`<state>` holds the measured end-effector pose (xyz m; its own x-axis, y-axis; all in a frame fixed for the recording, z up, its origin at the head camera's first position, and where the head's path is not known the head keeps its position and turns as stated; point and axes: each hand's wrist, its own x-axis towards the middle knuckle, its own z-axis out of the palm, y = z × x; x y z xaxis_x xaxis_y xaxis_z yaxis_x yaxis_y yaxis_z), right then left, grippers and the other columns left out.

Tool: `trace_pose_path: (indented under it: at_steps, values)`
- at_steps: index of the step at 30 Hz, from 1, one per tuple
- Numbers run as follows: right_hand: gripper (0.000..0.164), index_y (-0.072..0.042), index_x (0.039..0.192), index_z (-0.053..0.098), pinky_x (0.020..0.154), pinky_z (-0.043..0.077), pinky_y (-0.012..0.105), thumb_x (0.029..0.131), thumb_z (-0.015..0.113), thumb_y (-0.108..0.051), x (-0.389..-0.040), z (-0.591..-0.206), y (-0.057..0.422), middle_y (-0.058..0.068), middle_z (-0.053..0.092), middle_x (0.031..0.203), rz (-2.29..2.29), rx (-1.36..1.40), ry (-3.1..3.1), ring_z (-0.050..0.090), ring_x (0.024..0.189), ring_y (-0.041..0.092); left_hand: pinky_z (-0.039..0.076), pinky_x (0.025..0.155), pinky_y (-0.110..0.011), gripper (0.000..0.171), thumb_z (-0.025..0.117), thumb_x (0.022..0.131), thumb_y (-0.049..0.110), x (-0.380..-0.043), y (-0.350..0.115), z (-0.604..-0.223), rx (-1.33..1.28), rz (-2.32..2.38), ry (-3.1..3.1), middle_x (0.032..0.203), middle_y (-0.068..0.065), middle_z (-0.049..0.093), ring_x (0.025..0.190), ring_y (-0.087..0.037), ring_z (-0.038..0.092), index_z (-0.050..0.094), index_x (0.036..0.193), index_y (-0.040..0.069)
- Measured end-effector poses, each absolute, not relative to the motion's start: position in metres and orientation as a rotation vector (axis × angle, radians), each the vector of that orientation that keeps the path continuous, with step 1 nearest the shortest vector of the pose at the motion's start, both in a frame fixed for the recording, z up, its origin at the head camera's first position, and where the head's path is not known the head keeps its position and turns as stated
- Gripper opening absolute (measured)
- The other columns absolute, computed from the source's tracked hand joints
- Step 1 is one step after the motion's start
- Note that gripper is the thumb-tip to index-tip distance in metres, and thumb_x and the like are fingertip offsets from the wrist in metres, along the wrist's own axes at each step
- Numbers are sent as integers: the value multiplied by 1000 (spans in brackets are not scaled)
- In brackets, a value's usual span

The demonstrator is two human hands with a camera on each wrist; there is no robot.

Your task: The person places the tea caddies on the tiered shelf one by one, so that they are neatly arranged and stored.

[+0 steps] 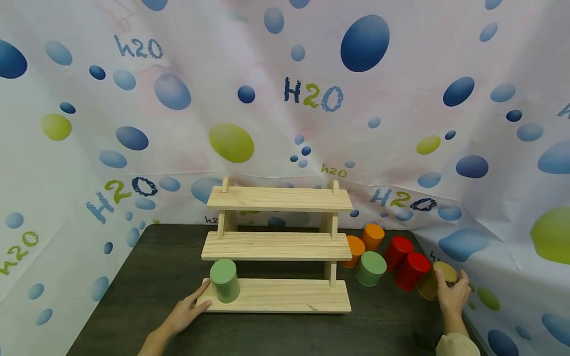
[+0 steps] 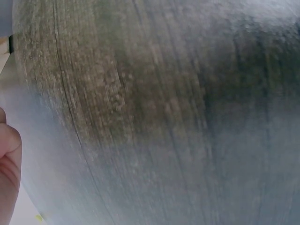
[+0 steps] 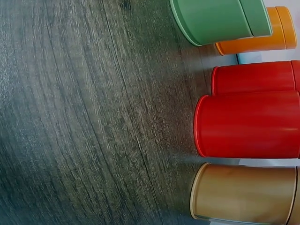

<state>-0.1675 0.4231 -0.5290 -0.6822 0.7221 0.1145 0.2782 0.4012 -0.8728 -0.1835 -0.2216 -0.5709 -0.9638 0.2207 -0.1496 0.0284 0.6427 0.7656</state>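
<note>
- Gold canister [image 1: 427, 286]: at table's [image 1: 285, 336] right side, beside 2 red canisters [image 1: 410, 273]; right hand [image 1: 453, 295] pinches its lid.
- Left hand [image 1: 181, 314]: fingers spread at bottom shelf's [image 1: 289, 296] left end, beside 1 green canister [image 1: 226, 286].

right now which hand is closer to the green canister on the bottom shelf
The left hand: it is at the left end of the bottom shelf, beside that green canister. The right hand is far right, at the gold canister.
</note>
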Motion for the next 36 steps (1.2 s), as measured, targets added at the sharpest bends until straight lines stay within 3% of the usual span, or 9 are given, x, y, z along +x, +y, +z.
trace_pose_path:
  at_steps: [19,29,36]
  values:
    - [70,7,140,17,97,15,62,91,49,-32,-163,-538,423,39,18,133,1163,-809,-2242,14,124,55,38,85,-59,68,57,89,36,-184,-221,-573,201,1214,2644,138,-29,33,114,-51,43,28,143,7]
    - [87,4,144,4,100,12,61,87,53,-40,-161,-542,424,38,14,137,1206,-896,-2245,7,129,51,39,84,-58,67,56,90,35,-183,-221,-573,228,1223,2648,137,-30,33,113,-51,45,28,143,5]
    - [80,8,141,15,102,13,57,87,56,-34,-162,-543,424,38,20,136,1206,-835,-2215,17,126,51,38,86,-58,68,57,89,35,-183,-221,-573,228,1234,2651,138,-29,33,115,-51,43,29,143,6]
